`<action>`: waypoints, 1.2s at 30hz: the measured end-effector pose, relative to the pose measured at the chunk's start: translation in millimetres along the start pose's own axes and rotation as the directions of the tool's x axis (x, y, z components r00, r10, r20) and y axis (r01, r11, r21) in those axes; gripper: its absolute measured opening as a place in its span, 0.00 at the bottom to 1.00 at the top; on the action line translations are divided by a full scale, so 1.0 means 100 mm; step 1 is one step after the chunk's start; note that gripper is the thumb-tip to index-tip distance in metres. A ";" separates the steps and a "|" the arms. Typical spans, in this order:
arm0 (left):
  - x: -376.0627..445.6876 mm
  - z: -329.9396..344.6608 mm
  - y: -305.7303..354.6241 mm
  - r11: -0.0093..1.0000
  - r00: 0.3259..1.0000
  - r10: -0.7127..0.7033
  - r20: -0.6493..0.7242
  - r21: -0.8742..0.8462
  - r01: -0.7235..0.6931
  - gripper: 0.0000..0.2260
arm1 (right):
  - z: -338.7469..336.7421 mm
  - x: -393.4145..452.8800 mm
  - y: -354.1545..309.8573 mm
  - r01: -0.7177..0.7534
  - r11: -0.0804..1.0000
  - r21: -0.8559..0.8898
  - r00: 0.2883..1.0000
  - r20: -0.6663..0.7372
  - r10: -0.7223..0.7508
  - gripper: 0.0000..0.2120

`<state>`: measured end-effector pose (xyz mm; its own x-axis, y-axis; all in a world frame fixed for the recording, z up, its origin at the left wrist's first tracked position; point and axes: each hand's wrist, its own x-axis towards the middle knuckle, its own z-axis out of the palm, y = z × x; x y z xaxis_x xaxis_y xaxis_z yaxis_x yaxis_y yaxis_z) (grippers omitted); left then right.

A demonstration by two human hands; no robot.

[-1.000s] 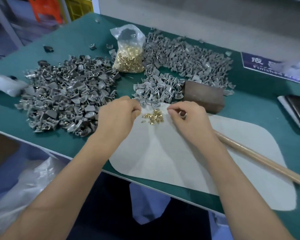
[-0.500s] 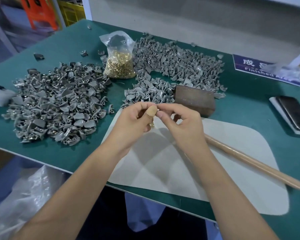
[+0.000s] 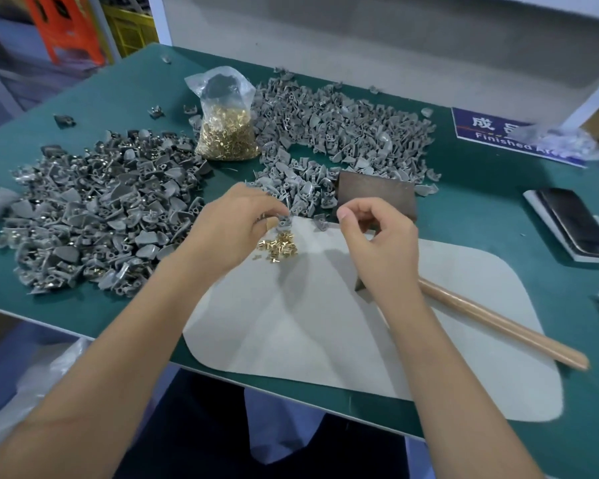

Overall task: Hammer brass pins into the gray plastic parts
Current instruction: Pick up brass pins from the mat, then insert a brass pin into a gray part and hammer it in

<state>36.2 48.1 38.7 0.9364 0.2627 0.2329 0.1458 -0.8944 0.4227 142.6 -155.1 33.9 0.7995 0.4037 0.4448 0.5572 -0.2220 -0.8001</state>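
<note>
My left hand (image 3: 236, 226) pinches a small gray plastic part (image 3: 285, 221) just above a loose heap of brass pins (image 3: 277, 245) at the far edge of the pale mat (image 3: 360, 347). My right hand (image 3: 381, 247) hovers a short way to the right, fingers loosely curled, thumb and forefinger apart, with nothing visible in them. The mallet lies behind it: brown head (image 3: 377, 197), wooden handle (image 3: 498, 326) running to the right across the mat.
A big pile of gray parts (image 3: 101, 216) lies left, another (image 3: 343, 133) at the back. A clear bag of brass pins (image 3: 227, 133) stands between them. A phone (image 3: 578, 223) and a blue sign (image 3: 498, 136) are on the right of the green table.
The hands were joined fingertip to fingertip half a second ago. They have separated: my left hand keeps the gray part low by the pins, my right hand has drawn back to the right.
</note>
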 end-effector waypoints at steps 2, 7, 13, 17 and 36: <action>0.06 0.00 0.02 0.999 0.999 0.016 0.051 0.036 -0.018 0.12 | 0.00 0.00 0.01 -0.011 1.000 -0.018 1.000 0.005 0.011 0.03; 0.24 0.01 0.10 0.990 0.988 0.067 0.137 0.118 -0.083 0.16 | 0.02 -0.03 0.00 0.003 0.999 -0.053 0.999 0.042 -0.001 0.03; 0.31 -0.05 0.11 0.992 0.986 0.078 0.150 0.087 -0.092 0.07 | -0.03 -0.01 -0.02 -0.023 0.999 -0.047 1.000 0.008 0.023 0.03; 0.28 -0.12 0.13 0.993 0.997 0.073 0.021 -0.092 -0.071 0.06 | -0.04 0.01 -0.04 -0.023 0.999 -0.042 1.000 0.000 0.023 0.03; 1.04 0.39 0.83 0.686 0.999 -0.040 -0.028 -0.727 0.007 0.07 | -0.37 0.66 0.13 -0.360 0.786 0.503 0.929 0.118 0.350 0.03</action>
<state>158.2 -13.4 63.7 0.9205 0.3080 0.2405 -0.1259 -0.3489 0.9287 210.9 -164.6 67.9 0.9116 0.4020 0.0855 0.0373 0.1262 -0.9913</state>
